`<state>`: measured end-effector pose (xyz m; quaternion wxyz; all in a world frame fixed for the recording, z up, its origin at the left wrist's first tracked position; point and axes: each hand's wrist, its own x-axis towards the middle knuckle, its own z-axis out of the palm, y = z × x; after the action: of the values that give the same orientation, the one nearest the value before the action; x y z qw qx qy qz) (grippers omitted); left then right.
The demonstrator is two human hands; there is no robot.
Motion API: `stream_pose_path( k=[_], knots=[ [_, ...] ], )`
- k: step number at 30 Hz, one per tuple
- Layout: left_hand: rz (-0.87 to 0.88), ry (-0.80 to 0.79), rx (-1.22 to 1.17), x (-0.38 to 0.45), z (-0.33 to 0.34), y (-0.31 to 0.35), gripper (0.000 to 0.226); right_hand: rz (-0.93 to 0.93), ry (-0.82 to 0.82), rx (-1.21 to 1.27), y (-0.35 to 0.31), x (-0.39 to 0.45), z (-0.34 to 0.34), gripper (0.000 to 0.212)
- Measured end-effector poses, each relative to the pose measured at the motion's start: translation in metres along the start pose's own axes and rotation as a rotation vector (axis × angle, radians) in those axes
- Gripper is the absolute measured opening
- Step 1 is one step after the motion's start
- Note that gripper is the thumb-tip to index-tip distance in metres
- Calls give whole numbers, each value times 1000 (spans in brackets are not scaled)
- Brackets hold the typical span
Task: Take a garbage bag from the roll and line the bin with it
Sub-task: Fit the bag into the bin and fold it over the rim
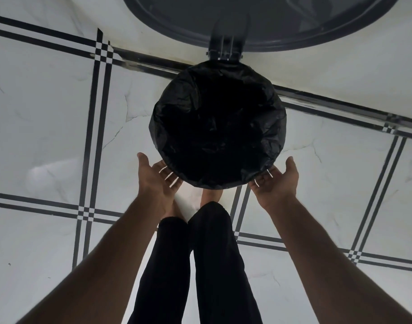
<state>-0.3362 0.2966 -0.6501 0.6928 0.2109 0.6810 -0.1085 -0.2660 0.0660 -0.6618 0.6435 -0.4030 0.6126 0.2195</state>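
A round bin stands on the floor below me, its mouth covered by a crinkled black garbage bag [217,122] that is folded over the rim all round and sags into the dark inside. The bin's grey lid [258,22] is tipped up on its hinge at the top of the view. My left hand [157,177] is palm-up at the bin's near left side, fingers reaching under the bag's overhang. My right hand [276,181] mirrors it at the near right side. Neither hand grips anything that I can see. No bag roll is in view.
The floor [48,127] is white marble-look tile with black double stripes. My legs in black trousers [200,265] and bare feet stand just in front of the bin, between my forearms.
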Motion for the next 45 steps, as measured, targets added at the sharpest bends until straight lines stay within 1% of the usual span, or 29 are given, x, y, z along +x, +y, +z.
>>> stream_pose_path(
  k=[4, 7, 9, 12, 15, 19, 21, 22, 24, 26, 27, 30, 31, 33, 34, 36, 39, 41, 43, 44, 45],
  knots=[
    [105, 48, 80, -3, 1, 7, 57, -144, -6, -182, -19, -1, 5, 35],
    [255, 68, 233, -4, 3, 23, 43, -248, 10, -263, -37, -3, 16, 30],
    [399, 60, 340, -4, 6, 33, 32, -314, 15, -392, -45, -4, 24, 27],
    [547, 26, 557, -1, 9, 42, 17, -396, 96, -510, -55, -2, 32, 18],
    [592, 53, 617, 3, 10, 50, 13, -435, 80, -586, -66, 2, 41, 14],
    [736, 162, 803, 10, 17, 58, 10, -481, -9, -824, -80, 10, 55, 17],
    [792, 173, 888, 11, 23, 63, 16, -493, -40, -886, -87, 16, 59, 21],
    [811, 160, 942, 12, 26, 65, 20, -471, -65, -878, -91, 19, 61, 20],
    [818, 125, 1035, 14, 31, 71, 25, -406, -121, -844, -98, 24, 64, 14],
    [775, 123, 1055, 17, 36, 76, 28, -407, -148, -873, -103, 30, 69, 6],
    [753, 123, 1045, 17, 37, 79, 33, -418, -141, -885, -104, 30, 73, 6],
    [738, 85, 1044, 19, 39, 88, 40, -440, -73, -870, -106, 32, 80, 19],
    [741, 75, 1044, 19, 39, 90, 40, -436, -71, -873, -107, 32, 82, 17],
    [759, 54, 1037, 20, 40, 92, 38, -409, -140, -903, -108, 29, 89, 6],
    [767, 38, 1040, 20, 42, 93, 38, -400, -190, -920, -110, 26, 94, 10],
    [775, 15, 1043, 21, 47, 95, 39, -401, -266, -944, -114, 20, 105, 25],
    [772, 6, 1047, 27, 52, 99, 38, -471, -304, -986, -116, 17, 123, 35],
    [782, -3, 1055, 30, 55, 100, 31, -583, -266, -1047, -114, 19, 134, 37],
    [782, -2, 1035, 31, 58, 101, 31, -681, -197, -1096, -111, 24, 144, 43],
    [785, -3, 1020, 31, 61, 102, 34, -698, -171, -1127, -108, 26, 148, 40],
    [795, -11, 1018, 31, 65, 104, 36, -708, -153, -1162, -107, 29, 152, 31]
  ],
)
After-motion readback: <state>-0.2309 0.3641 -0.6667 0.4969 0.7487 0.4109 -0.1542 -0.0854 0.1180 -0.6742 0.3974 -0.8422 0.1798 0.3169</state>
